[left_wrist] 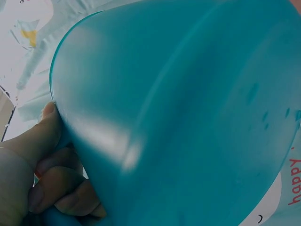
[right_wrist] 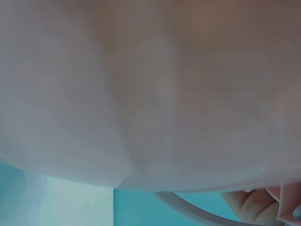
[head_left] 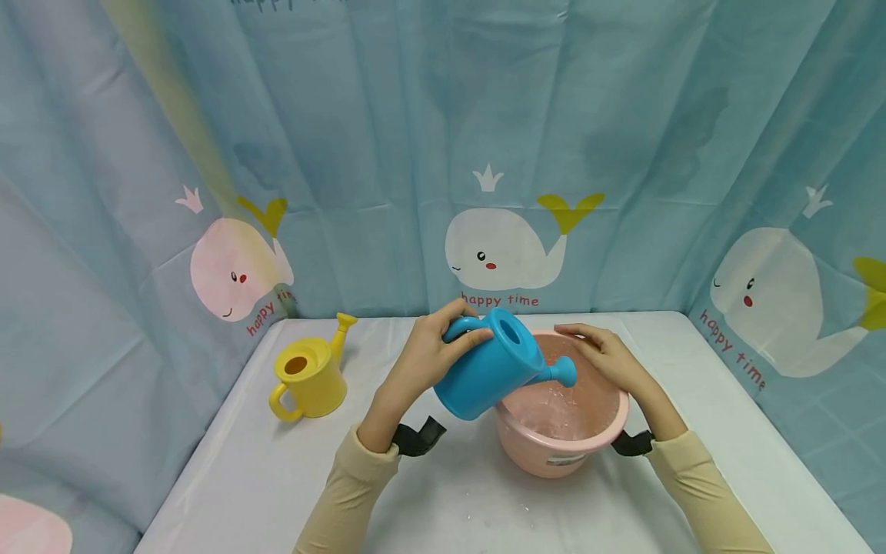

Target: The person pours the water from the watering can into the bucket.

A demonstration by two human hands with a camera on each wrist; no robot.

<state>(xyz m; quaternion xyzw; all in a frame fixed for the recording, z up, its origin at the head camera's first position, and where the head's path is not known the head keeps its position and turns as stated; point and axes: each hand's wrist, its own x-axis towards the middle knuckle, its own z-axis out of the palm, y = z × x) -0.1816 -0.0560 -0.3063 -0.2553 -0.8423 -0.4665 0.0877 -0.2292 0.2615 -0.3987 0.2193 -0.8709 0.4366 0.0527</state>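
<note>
My left hand grips the handle of a blue watering can, with the thumb laid against the can's top. The can is tipped to the right, its spout reaching over a pink basin. Clear, rippled water shows in the basin beneath the spout. On the basin's far right rim, my right hand holds the edge. Curled fingers show beside the blue can in the left wrist view. The basin's wall fills most of the right wrist view, with part of the right hand at the lower right.
A yellow watering can stands upright on the left of the white table. Small water drops lie on the table before the basin. A blue curtain printed with whales hangs behind and along both sides.
</note>
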